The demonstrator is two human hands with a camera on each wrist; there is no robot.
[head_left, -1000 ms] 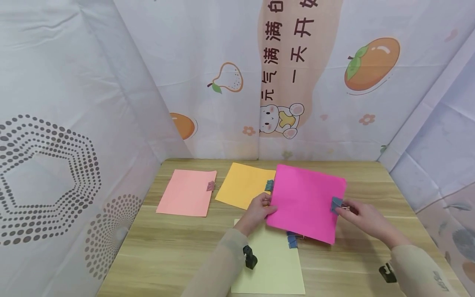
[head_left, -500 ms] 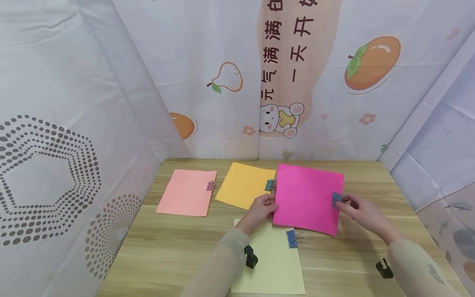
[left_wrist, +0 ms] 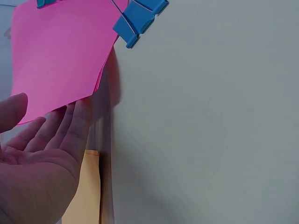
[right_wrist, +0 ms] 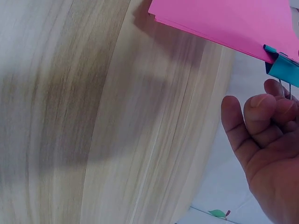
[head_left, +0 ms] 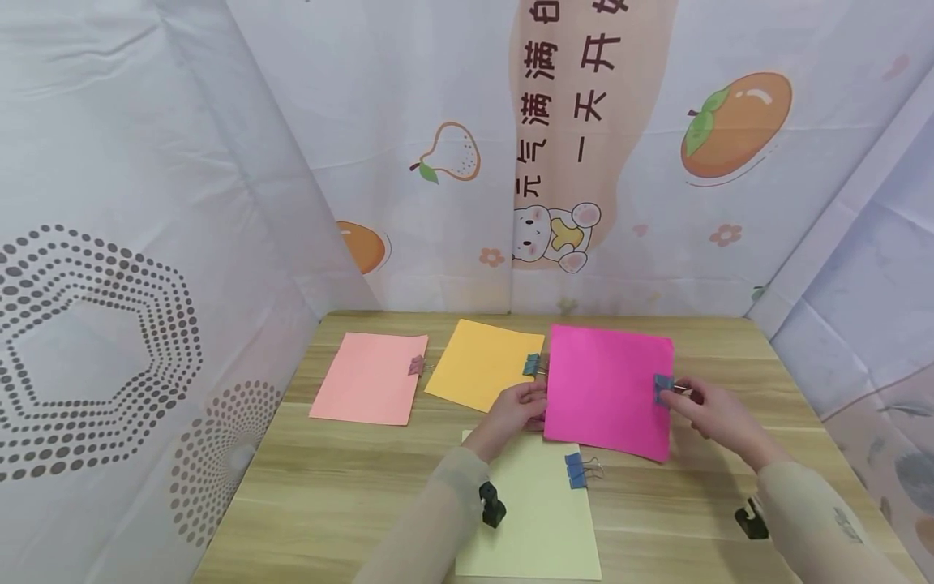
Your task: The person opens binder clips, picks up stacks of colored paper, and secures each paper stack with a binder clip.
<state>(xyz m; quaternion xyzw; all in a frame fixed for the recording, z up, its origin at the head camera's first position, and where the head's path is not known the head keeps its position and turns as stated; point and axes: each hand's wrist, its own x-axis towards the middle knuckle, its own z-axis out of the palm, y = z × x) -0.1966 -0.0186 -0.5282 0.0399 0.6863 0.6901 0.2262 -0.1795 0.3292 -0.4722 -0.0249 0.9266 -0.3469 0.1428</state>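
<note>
A thin stack of bright pink paper (head_left: 606,389) is held up over the right part of the table. On its right edge sits a teal-blue binder clip (head_left: 663,388), whose wire handle my right hand (head_left: 718,418) pinches. At the left edge is my left hand (head_left: 511,414); in the left wrist view its fairly straight fingers (left_wrist: 77,126) reach the paper's lower edge, partly hidden, and the thumb lies close to the sheet. Below that hand, a pale yellow paper (head_left: 533,527) with a blue binder clip (head_left: 576,470) lies on the table.
Orange-yellow paper (head_left: 477,361) with a teal clip (head_left: 532,364) lies left of the pink stack. Farther left is salmon-pink paper (head_left: 368,377) with a dusty-pink clip (head_left: 416,365). The wooden table (head_left: 328,503) meets printed curtains (head_left: 409,268) at the back and sides.
The pink stack has levelled out and its lower edge has risen slightly, uncovering the blue clip on the yellow paper. The left thumb has slid off the sheet's face toward its edge.
</note>
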